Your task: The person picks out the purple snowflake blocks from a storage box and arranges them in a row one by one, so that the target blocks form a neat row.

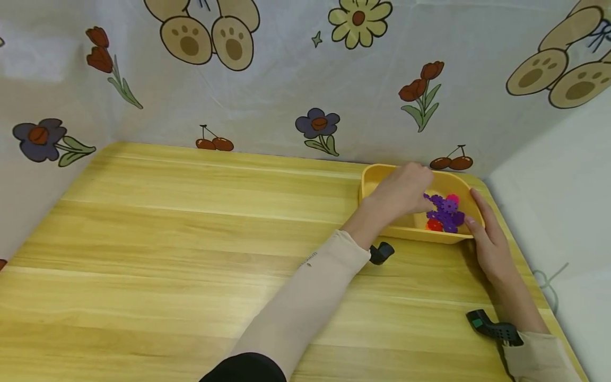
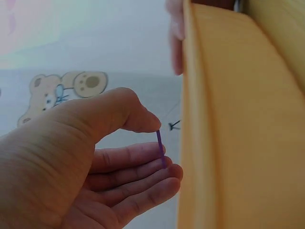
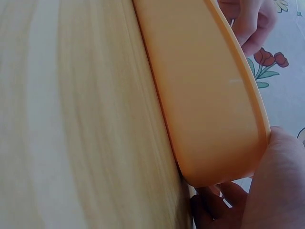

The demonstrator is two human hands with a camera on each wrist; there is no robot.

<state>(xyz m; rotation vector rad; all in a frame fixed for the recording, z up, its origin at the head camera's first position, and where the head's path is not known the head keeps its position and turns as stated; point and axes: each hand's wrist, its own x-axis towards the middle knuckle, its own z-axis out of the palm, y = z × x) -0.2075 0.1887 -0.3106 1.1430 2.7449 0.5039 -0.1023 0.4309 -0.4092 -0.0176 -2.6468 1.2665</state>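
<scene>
My left hand (image 1: pixel 403 191) is over the left part of a yellow plastic tray (image 1: pixel 420 234). In the left wrist view it pinches a thin purple plastic piece (image 2: pixel 161 148), seen edge-on, between the thumb and fingertips, beside the tray wall (image 2: pixel 252 124). My right hand (image 1: pixel 494 252) grips the tray's right end, thumb at the rim and fingers round the outside. Small flower-shaped plastic pieces (image 1: pixel 446 212), mostly purple with some red and pink, lie heaped in the tray's right part.
The tray stands at the far right corner of a wood-grain table (image 1: pixel 191 239), close to a cloth backdrop (image 1: pixel 267 95) printed with flowers and bears. A black wrist device (image 1: pixel 494 328) sits by the right sleeve, and another black device (image 1: pixel 382 253) shows below the left wrist.
</scene>
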